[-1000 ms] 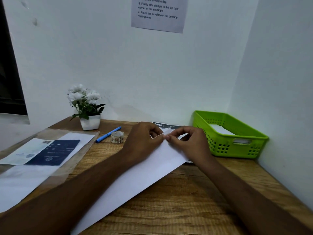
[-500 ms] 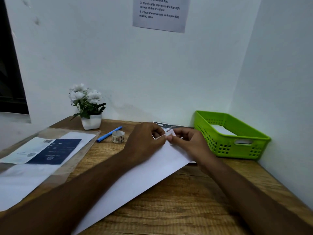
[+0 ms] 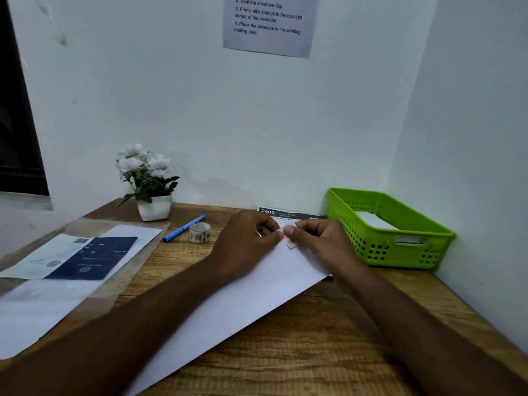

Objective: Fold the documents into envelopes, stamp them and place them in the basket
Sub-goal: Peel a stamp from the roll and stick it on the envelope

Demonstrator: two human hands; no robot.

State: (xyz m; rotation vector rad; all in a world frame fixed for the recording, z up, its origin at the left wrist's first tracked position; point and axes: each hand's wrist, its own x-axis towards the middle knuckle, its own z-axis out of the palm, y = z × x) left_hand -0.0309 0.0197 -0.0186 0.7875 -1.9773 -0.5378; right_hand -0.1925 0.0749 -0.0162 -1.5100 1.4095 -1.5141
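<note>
Pinching a tiny stamp (image 3: 291,243) between the fingertips of the left hand (image 3: 245,244) and right hand (image 3: 323,241), the person works it over the far corner of the white envelope (image 3: 243,304), which lies flat mid-desk, slanting toward the front edge. That stamp looks featherlight, limp and probably sticky-backed, so only its very edges want holding. The green basket (image 3: 428,241) waits in the far right corner.
</note>
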